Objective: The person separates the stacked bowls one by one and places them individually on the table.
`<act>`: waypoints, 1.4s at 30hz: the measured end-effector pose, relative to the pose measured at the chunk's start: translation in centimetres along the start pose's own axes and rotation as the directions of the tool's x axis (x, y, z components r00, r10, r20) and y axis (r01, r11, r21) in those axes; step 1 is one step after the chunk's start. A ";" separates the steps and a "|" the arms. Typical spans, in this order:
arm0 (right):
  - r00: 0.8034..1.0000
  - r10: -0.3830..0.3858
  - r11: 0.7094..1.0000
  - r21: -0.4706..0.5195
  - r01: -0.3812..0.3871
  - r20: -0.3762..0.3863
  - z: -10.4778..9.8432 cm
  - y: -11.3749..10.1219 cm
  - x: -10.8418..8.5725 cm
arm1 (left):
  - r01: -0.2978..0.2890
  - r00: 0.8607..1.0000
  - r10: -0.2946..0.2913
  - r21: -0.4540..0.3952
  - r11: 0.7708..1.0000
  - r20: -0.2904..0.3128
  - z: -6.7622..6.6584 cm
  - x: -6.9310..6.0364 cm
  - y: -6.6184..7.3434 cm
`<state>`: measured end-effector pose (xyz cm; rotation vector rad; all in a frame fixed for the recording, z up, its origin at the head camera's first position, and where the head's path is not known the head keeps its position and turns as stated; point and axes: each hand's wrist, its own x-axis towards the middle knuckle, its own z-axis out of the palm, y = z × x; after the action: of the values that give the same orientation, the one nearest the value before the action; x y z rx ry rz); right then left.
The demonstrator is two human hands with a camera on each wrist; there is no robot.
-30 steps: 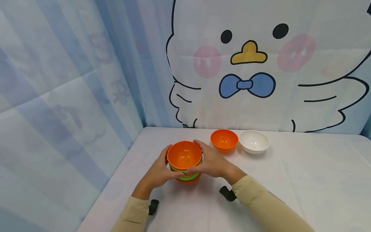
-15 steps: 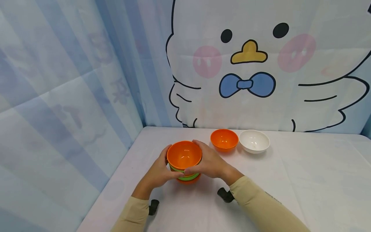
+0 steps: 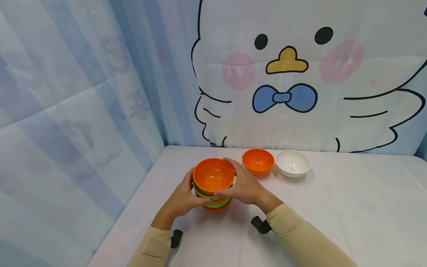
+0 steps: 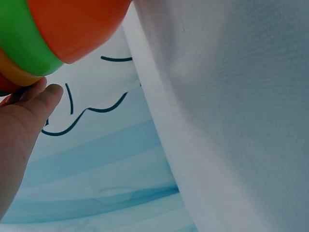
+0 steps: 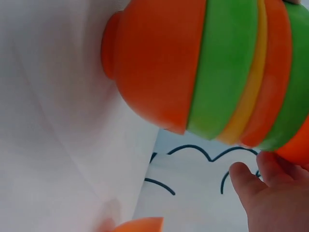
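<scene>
A stack of nested bowls, orange, green and yellow, stands upright on the table, its bottom orange bowl (image 5: 154,63) resting on the cloth. My left hand (image 3: 181,198) grips the stack from the left, thumb across the front near a green rim. From the right, my right hand (image 3: 248,187) holds the top orange bowl (image 3: 214,176), thumb in front and fingers behind its rim. That bowl tilts slightly above the green bowl (image 3: 200,191) under it. In the left wrist view, fingers of the left hand (image 4: 29,116) touch the stack's side; the right wrist view shows the right hand (image 5: 277,198) by the upper bowls.
Another orange bowl (image 3: 258,162) stands behind and to the right of the stack, beside a white bowl (image 3: 292,163). The white-covered table (image 3: 363,200) meets a printed curtain (image 3: 283,129) at the back and a blue-striped curtain (image 3: 76,111) on the left.
The top orange bowl has risen slightly and shifted a little right, with more of the green bowl showing beneath it. The left hand has barely moved; the right hand has moved slightly with the bowl.
</scene>
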<state>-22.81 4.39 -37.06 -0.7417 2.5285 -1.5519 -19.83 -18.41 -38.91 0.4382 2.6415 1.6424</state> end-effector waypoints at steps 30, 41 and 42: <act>0.996 -0.027 1.000 -0.018 0.025 -0.081 -6.5 1.2 -2.7 | 0.045 0.999 -0.046 0.040 0.998 0.006 -0.3 0.4 -0.1; 0.994 0.053 0.991 -0.121 -0.064 -0.095 -7.8 4.3 -5.3 | 0.041 0.999 -0.042 0.043 0.998 0.012 -0.2 0.2 -0.1; 0.994 0.054 0.990 -0.123 -0.066 -0.097 -7.8 4.6 -5.5 | 0.039 0.999 -0.039 0.040 0.998 0.014 -0.2 0.2 -0.1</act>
<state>-22.07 14.91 -38.20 -0.6129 2.7109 -1.4519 -20.09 -18.60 -38.91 0.3956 2.6587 1.5723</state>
